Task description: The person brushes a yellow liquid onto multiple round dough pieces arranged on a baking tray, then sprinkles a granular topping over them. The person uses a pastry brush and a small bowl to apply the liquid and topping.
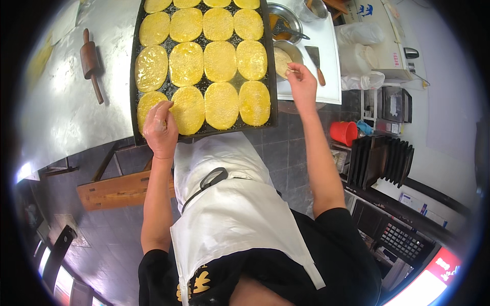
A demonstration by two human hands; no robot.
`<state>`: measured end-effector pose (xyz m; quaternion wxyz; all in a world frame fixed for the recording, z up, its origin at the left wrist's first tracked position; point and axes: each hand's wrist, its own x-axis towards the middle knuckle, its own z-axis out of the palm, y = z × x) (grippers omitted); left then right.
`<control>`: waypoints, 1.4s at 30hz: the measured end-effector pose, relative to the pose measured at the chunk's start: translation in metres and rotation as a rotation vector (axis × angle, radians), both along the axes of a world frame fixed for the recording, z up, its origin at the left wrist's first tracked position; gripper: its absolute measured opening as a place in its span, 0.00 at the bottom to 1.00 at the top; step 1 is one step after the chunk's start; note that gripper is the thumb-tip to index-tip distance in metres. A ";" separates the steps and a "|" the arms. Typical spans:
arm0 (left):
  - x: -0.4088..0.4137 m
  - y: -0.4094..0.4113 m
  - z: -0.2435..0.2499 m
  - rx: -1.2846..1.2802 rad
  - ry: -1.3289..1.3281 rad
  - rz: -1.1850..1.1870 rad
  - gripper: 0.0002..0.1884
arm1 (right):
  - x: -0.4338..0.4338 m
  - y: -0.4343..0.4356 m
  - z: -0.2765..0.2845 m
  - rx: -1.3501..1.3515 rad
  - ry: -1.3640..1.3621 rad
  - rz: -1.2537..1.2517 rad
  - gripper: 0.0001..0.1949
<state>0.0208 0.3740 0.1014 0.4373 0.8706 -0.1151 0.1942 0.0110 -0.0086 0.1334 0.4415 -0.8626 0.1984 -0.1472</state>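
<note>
A black baking tray [272, 103] lies before me, filled with rows of flat oval dough pieces [186, 109] that look yellow and glazed, with pale seeds scattered over them. Above the near-left dough piece [147, 104] hovers my left hand [160, 128], its fingers curled and whitish with residue; whether it holds anything is hidden. To the right of the tray, my right hand [303, 82] is at the rim of a metal bowl [294, 49] with pale seeds [282, 61] in it. Its thumb and fingertips come together; any seeds between them are too small to make out.
A wooden rolling pin [89, 59] lies on the metal table [69, 122] at left. The white side table [332, 57] bears a scraper [314, 57] and a bowl of orange liquid [294, 19] with a dark brush [285, 30]. A wooden bench [115, 191] stands below.
</note>
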 end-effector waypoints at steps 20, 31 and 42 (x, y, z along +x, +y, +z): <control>0.004 -0.006 -0.001 -0.047 0.052 0.309 0.12 | 0.072 -0.088 -0.064 0.059 0.543 0.283 0.09; 0.002 -0.006 -0.008 -0.005 0.118 0.339 0.11 | 0.183 -0.049 0.066 0.631 0.123 0.296 0.10; 0.003 -0.011 -0.005 0.054 0.160 0.417 0.12 | 0.349 -0.063 0.009 0.009 0.021 0.529 0.09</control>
